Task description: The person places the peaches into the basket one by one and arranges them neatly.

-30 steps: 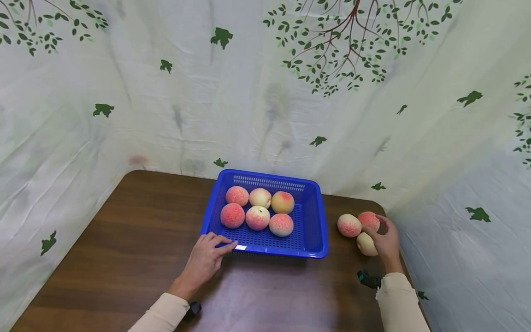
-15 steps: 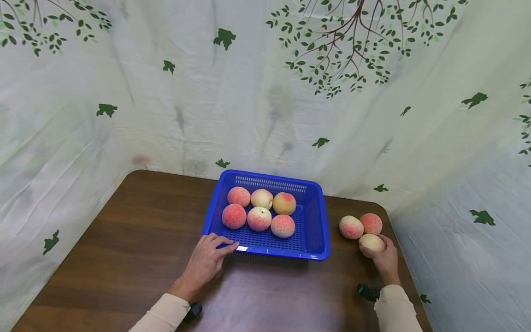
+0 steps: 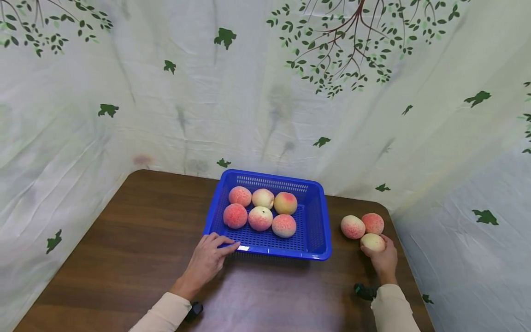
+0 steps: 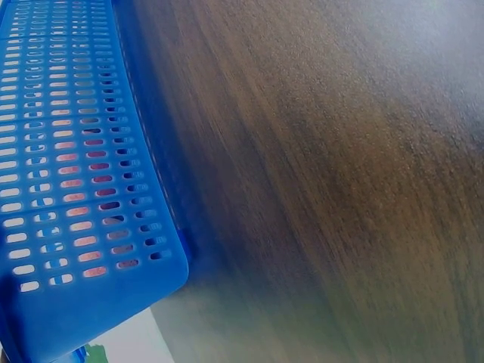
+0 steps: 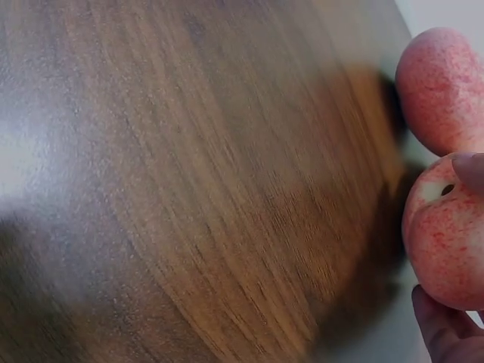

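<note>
Six peaches lie in two rows in a blue basket (image 3: 313, 255); one of them is a red peach (image 3: 235, 216). The left hand (image 3: 205, 260) rests its fingers on the basket's near rim at the left corner. At the table's right side, the right hand (image 3: 383, 260) holds a pale peach (image 3: 373, 242) between thumb and fingers. Beside that fruit are a pink peach (image 3: 353, 227) and a redder one (image 3: 372, 223). In the right wrist view the held peach (image 5: 450, 242) shows a stem hollow, with fingertips (image 5: 470, 170) on it.
The brown table (image 3: 124, 240) has a right edge close beside the right hand. A white cloth (image 3: 249, 92) with printed leaves hangs behind and at both sides. The basket's slotted wall (image 4: 83, 181) fills the left of the left wrist view.
The right hand has moved from the redder peach at the back to the pale one nearer the front and gripped it. The left hand has stayed on the basket rim.
</note>
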